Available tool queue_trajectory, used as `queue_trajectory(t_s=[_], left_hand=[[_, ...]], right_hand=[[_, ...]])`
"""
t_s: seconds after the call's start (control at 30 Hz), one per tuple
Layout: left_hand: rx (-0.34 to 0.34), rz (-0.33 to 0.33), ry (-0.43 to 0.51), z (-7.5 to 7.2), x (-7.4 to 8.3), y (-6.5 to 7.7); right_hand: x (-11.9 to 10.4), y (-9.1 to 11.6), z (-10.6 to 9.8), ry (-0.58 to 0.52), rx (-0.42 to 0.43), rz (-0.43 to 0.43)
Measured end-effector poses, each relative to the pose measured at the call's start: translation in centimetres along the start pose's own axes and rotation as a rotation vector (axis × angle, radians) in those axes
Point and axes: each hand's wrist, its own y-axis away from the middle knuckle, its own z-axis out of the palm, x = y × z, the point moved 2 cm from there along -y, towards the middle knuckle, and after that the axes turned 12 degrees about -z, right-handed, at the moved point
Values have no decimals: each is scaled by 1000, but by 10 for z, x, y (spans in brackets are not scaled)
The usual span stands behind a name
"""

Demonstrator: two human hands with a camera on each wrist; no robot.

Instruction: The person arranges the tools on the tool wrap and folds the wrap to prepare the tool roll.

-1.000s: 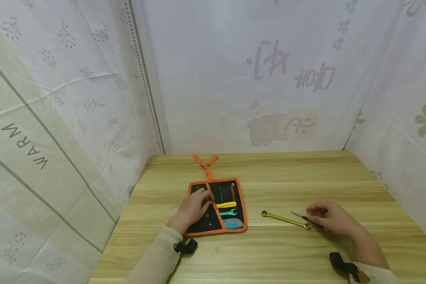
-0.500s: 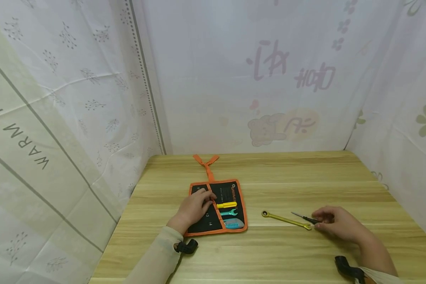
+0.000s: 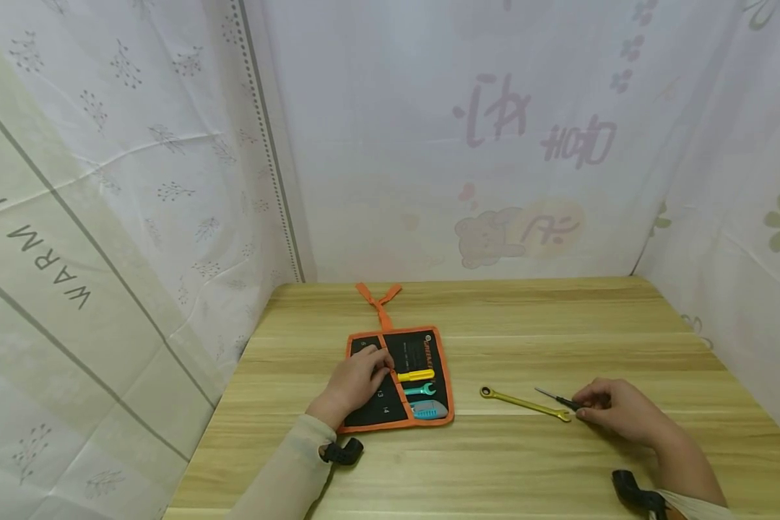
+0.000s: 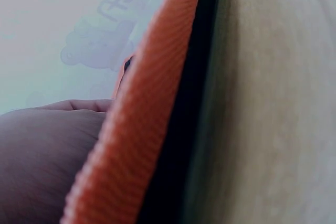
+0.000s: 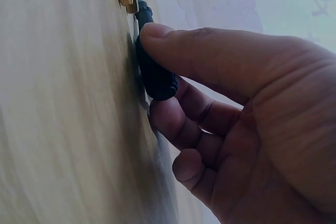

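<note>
On the table lies a black tool pouch (image 3: pixel 411 347) with orange trim. My left hand (image 3: pixel 357 383) lies across its numbered pocket side, curled fingers pinching the orange pocket edge; the fingertips are partly hidden. In the left wrist view the orange trim (image 4: pixel 142 103) fills the middle, beside part of the hand. My right hand (image 3: pixel 624 410) pinches the black handle of a small screwdriver (image 5: pixel 155 72) between thumb and fingers, close to the tabletop. Its thin shaft points left. Just left of this hand lies a yellow-gold ratcheting combination wrench (image 3: pixel 523 401).
Tucked in the pouch pockets are a yellow handle (image 3: pixel 416 375), a teal open-end wrench (image 3: pixel 421 390) and a grey-and-teal utility knife (image 3: pixel 430 410). An orange tie strap (image 3: pixel 382 310) runs toward the back edge of the wooden table (image 3: pixel 526 318). Printed curtains (image 3: pixel 390 144) surround it.
My right hand has shifted slightly right along the screwdriver, uncovering more of its black handle, then stayed nearly still. The left hand and the pouch show hardly any movement.
</note>
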Motion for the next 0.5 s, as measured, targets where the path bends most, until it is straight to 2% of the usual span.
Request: queue_trajectory(t_s=[0.23, 0.5], left_hand=[[5, 6, 1, -2, 1, 1], [4, 9, 13, -3, 3, 1]], right_hand=[[-2, -2, 0, 33, 3, 23], [-6, -8, 0, 51, 25, 8]])
